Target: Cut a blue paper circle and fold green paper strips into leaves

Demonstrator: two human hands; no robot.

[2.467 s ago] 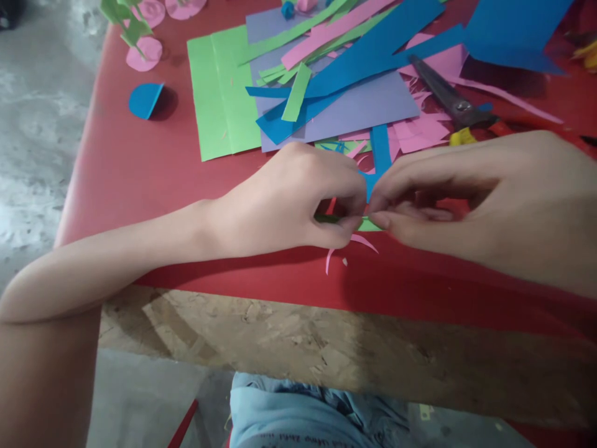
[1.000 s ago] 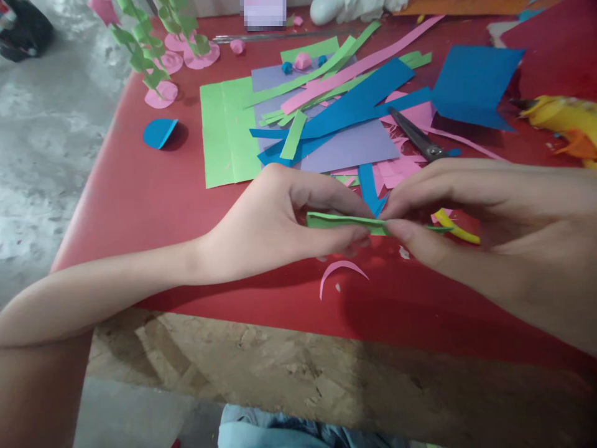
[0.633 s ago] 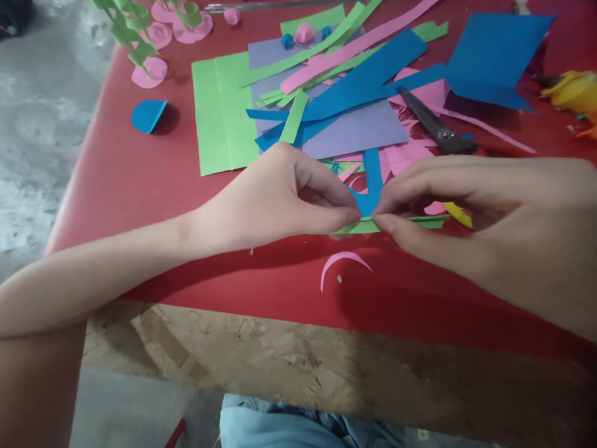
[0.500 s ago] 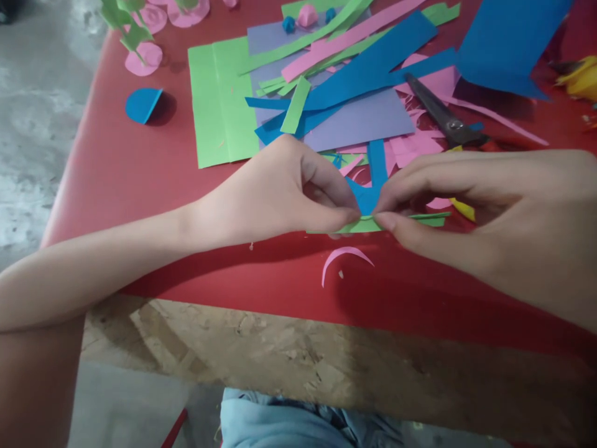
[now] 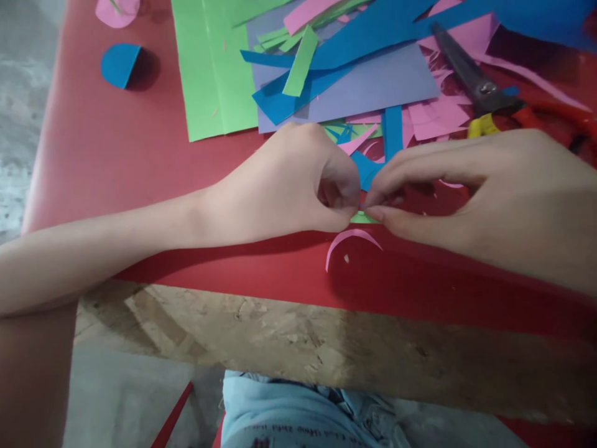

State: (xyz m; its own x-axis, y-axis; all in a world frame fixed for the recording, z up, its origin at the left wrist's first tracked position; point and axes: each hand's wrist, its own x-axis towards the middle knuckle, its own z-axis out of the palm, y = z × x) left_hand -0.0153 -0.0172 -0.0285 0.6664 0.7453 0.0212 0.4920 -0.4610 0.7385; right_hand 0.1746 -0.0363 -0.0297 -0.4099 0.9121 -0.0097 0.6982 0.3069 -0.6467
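My left hand (image 5: 289, 183) and my right hand (image 5: 489, 193) meet fingertip to fingertip just above the red table (image 5: 116, 162), near its front edge. Both pinch a small folded green paper strip (image 5: 361, 218); only a sliver of it shows between the thumbs. Most of the strip is hidden inside the fingers. A curved pink paper scrap (image 5: 352, 239) lies on the table right below the hands.
Behind the hands lies a pile of cut paper: a green sheet (image 5: 209, 68), a lilac sheet (image 5: 373, 87), blue strips (image 5: 368, 31) and pink scraps. Scissors (image 5: 471, 74) with red and yellow handles rest at the right. A blue half-disc (image 5: 119, 62) sits at the far left.
The green strip was stretched out between both hands; now the fingers have drawn together and almost cover it. The view has dropped lower over the table.
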